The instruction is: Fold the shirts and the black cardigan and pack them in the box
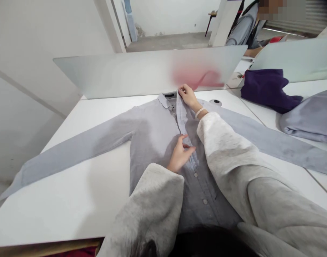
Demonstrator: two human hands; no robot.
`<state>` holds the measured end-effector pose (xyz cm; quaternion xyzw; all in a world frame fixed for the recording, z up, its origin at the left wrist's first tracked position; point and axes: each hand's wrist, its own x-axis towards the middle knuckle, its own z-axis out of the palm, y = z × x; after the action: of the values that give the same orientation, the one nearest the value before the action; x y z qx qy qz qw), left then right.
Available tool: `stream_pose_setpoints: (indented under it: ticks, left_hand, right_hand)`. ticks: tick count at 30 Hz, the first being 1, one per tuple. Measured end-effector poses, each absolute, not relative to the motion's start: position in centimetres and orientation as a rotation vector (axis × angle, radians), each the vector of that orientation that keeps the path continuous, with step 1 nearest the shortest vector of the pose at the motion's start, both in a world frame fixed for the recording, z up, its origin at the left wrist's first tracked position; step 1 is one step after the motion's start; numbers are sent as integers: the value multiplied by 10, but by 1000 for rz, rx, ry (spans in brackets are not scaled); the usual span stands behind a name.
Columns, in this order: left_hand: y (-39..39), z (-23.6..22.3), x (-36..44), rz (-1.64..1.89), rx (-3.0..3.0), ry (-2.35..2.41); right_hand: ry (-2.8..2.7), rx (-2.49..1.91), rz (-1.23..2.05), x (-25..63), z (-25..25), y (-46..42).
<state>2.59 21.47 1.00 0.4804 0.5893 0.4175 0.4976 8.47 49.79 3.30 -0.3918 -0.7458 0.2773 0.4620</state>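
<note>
A grey button-up shirt (152,132) lies front up, its sleeves spread to both sides. The upper front is undone, and buttons show along the lower placket. At the neck, my right hand (189,98) pinches the top of the shirt's front edge by the collar, lifting it slightly. Lower down, my left hand (180,154) rests at the placket with thumb and forefinger apart. The collar's other half (164,100) is folded down, and a dark label shows inside the neck.
The white table (107,203) ends at a frosted divider (131,75). Dark purple cloth (267,89) and a folded grey garment (312,116) lie at right. A round cable grommet (215,102) sits beyond the shirt's shoulder. Another person (244,32) is behind the divider.
</note>
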Motion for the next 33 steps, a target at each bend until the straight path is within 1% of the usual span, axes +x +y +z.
stream_pose_setpoints:
  ticks: [2,6,9,16,23,28,33]
  left_hand:
    - [219,11,26,1067,954,1304]
    - [226,15,22,1209,668,1141]
    - [230,16,17,1223,549,1035]
    - [234,15,17,954,792,1187]
    - [238,21,17,870,847,1196]
    - [238,12,24,771,1231,1405]
    - [235,7,30,791,1344,1454]
  right_hand:
    - [-1858,-945,682,85,39,495]
    - [-1885,-890,782,85,51,491]
    - [-1925,-896,782,84,54,486]
    - [-2073,-974,712,74,54,477]
    - [-2265,-999,708,72,53,481]
    - [-2450,-990,546,68,46,483]
    - [-2663,-1010,316,68,38,485]
